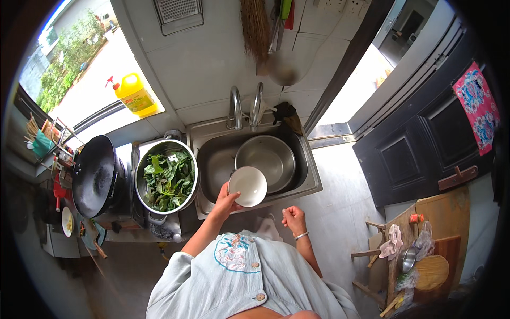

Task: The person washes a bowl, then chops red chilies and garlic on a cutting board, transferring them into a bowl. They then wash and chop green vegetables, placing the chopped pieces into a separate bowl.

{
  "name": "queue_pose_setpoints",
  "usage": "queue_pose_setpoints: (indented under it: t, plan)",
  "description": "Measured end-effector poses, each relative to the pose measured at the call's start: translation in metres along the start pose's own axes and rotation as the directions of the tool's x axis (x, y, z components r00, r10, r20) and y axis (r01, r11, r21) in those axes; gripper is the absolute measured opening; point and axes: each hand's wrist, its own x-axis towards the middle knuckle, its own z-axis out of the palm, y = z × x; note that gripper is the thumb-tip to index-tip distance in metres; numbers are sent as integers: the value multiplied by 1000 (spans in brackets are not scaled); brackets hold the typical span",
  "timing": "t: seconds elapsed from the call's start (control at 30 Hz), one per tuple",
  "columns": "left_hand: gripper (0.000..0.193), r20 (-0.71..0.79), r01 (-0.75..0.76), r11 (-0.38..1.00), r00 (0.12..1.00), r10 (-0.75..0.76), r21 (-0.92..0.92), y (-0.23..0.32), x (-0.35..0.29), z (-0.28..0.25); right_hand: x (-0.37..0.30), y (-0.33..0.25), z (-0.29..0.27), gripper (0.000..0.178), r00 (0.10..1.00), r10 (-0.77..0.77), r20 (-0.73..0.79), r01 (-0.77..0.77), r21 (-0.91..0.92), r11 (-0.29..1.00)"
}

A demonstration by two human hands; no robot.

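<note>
My left hand grips a white bowl by its rim, thumb on the inner side. The bowl is tilted so its pale inside faces up, and it hangs over the front of the steel sink. Behind it, a wide metal basin rests in the sink and is partly covered by the bowl. My right hand is held in front of the sink to the right, its fingers curled in, with a bangle on the wrist. Nothing shows in those fingers.
Left of the sink stands a pot of leafy greens, then a black wok. Two chrome taps rise behind the sink. A yellow jug sits on the windowsill. At right are a dark door and a wooden table with several items.
</note>
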Motion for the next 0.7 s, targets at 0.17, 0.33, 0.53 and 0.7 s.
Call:
queue_pose_setpoints:
  t: [0.17, 0.33, 0.53, 0.7]
  plan:
    - [50, -34, 136, 981, 989, -142, -141, -5, 61, 41, 73, -24, -66, 18, 1000, 9, -1, -9, -45, 999]
    - [50, -119, 167, 970, 975, -190, -176, -12, 85, 54, 121, -29, -82, 17, 997, 61, 51, -54, -127, 991]
    - [68, -425, 89, 675, 834, 351, 733, -26, 116, 47, 158, -40, -41, 15, 967, 41, 252, 5, -178, 984]
    - [76, -217, 0, 389, 829, 515, 921, -21, 158, 48, 144, -43, -35, 15, 961, 53, 272, 4, -205, 979]
